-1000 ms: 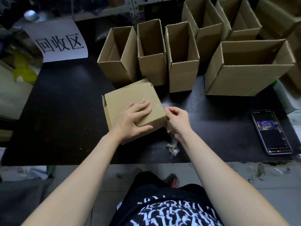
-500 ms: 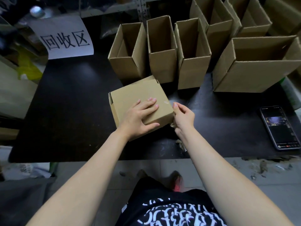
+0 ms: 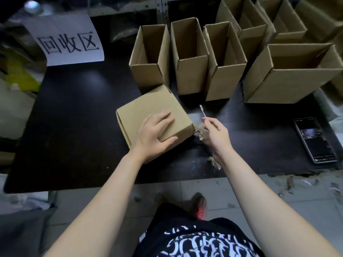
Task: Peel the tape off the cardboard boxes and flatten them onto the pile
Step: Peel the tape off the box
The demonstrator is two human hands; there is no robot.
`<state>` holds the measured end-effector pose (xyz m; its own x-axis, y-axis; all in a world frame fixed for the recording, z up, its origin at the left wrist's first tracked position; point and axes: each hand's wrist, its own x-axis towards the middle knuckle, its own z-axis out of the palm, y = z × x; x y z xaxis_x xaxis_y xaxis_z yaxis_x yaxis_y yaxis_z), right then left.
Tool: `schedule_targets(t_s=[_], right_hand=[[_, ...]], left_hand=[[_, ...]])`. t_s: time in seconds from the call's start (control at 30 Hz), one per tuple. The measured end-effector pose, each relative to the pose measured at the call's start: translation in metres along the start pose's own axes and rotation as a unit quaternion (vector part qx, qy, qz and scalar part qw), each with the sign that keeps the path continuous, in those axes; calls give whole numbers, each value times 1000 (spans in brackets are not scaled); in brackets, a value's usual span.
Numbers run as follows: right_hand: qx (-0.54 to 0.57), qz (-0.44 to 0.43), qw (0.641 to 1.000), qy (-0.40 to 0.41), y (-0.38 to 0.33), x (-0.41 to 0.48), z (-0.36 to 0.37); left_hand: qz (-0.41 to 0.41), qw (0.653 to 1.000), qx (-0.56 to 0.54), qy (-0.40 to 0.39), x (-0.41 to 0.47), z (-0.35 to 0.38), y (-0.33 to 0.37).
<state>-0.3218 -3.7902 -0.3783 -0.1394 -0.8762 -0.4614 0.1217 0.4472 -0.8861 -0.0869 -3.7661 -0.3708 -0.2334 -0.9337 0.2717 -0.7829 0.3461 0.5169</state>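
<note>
A small closed cardboard box (image 3: 146, 108) lies on the black table (image 3: 74, 117). My left hand (image 3: 156, 132) presses flat on its top near the front right corner. Just right of the box, my right hand (image 3: 215, 134) pinches a strip of clear tape (image 3: 202, 110) whose free end sticks up and away, while its lower part (image 3: 201, 133) stays crumpled against the box's right edge. Another crumpled bit of tape (image 3: 214, 163) lies on the table under my right wrist.
Three open upright boxes (image 3: 189, 76) stand in a row behind the small box. A larger open box (image 3: 285, 86) and more boxes (image 3: 259, 25) fill the back right. A phone (image 3: 314, 139) lies at the right; a paper sign (image 3: 68, 41) at back left.
My right hand has pulled away from the box's right edge, drawing the tape strip out and up. The left hand has stayed on the box.
</note>
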Motion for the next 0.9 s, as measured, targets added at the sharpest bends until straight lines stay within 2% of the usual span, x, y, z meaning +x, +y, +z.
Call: schedule_targets(t_s=[0.1,0.27,0.4,0.5,0.57,0.73,0.9], right_hand=[[-6,23,1000,-8,0,-8,5],[-5,-6,1000,16,-14,-25,16],[-23,-68,997,26,-37,-44,21],[-32,-138,989,29,-56,-58,26],[-29,-164,985,39,-66,-64,28],[5,-163,985,57,-75,-72,37],[61,-136,988,49,-78,-72,44]], left_hand=[[4,1000,-4,-10,2,-5,-4],[19,1000,0,-8,7,-23,-1],[24,1000,12,-10,16,-52,15],[19,997,65,-37,28,-76,35],[17,995,97,-28,34,-86,43],[-8,996,85,21,28,-88,39],[70,986,140,54,21,-81,35]])
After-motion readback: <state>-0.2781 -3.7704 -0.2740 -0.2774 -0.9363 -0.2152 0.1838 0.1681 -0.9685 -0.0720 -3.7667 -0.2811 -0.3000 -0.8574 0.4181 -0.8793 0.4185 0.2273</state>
